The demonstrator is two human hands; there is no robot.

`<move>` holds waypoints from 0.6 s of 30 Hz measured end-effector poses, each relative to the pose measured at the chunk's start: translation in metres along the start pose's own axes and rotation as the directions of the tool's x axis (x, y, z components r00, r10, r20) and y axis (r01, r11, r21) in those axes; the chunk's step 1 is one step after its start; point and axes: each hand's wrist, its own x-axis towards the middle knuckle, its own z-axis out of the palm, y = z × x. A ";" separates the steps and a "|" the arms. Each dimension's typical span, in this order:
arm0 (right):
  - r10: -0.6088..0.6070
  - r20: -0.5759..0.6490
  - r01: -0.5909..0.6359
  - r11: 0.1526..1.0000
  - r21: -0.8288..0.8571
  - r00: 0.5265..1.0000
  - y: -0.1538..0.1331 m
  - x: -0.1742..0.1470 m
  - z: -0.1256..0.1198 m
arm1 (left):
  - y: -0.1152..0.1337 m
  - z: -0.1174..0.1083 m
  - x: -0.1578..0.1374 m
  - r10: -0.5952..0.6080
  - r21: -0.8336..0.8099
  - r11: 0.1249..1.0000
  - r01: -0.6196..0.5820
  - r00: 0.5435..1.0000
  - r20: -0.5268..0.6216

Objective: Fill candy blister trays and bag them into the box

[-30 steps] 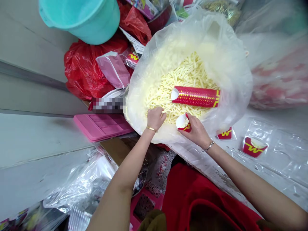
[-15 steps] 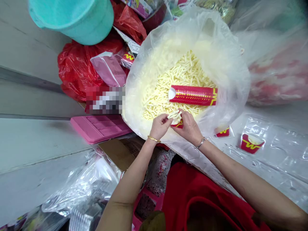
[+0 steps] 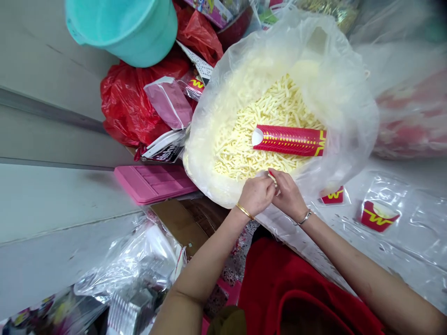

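Note:
My left hand and my right hand meet at the near edge of a big translucent plastic bag. Both are closed, fingertips touching. Between them a few pale yellow fries show beside a sliver of red; most of the small red fries carton is hidden by my fingers. My right hand grips the carton, while my left pinches at the fries. Inside the bag lies a heap of loose fry-shaped sticks, and on it rests a nested stack of red cartons with yellow marks.
To the right, a filled carton-shaped piece lies in clear plastic packaging. A turquoise bucket and red plastic bags stand at the back left. Below them is a pink tray, with a cardboard box nearer me.
My hands have come closer together, with the left moving right and down over the carton. The carton and its fries are now mostly covered. The whole view has shifted slightly.

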 end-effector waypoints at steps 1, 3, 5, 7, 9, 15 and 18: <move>0.013 0.004 -0.013 1.000 -0.006 1.000 0.000 -0.002 0.000 | -0.001 0.001 -0.001 -0.026 -0.055 0.998 0.025 0.999 -0.019; 0.035 0.011 -0.035 0.999 -0.015 0.999 -0.001 -0.003 -0.001 | -0.004 0.002 -0.003 -0.088 -0.106 0.991 0.078 0.992 -0.087; 0.025 0.026 -0.024 1.000 -0.011 0.999 -0.003 -0.003 0.000 | -0.006 0.000 -0.005 -0.102 -0.045 0.994 0.097 0.986 -0.131; 0.001 0.030 -0.001 1.000 -0.004 1.000 -0.004 -0.001 0.000 | -0.010 -0.006 -0.005 -0.052 0.035 0.998 0.056 0.992 -0.114; 0.003 0.013 -0.003 1.000 -0.007 1.000 -0.003 0.001 -0.001 | -0.021 -0.020 -0.003 -0.023 0.079 0.996 0.035 0.988 -0.154; 0.033 0.002 -0.033 0.999 -0.022 0.999 -0.002 0.007 -0.004 | -0.089 -0.061 0.017 -0.216 0.383 0.836 0.392 0.878 -0.427; 0.046 0.003 -0.046 0.999 -0.007 0.999 -0.006 0.009 -0.003 | -0.114 -0.061 0.028 -0.244 0.365 0.848 0.384 0.895 -0.375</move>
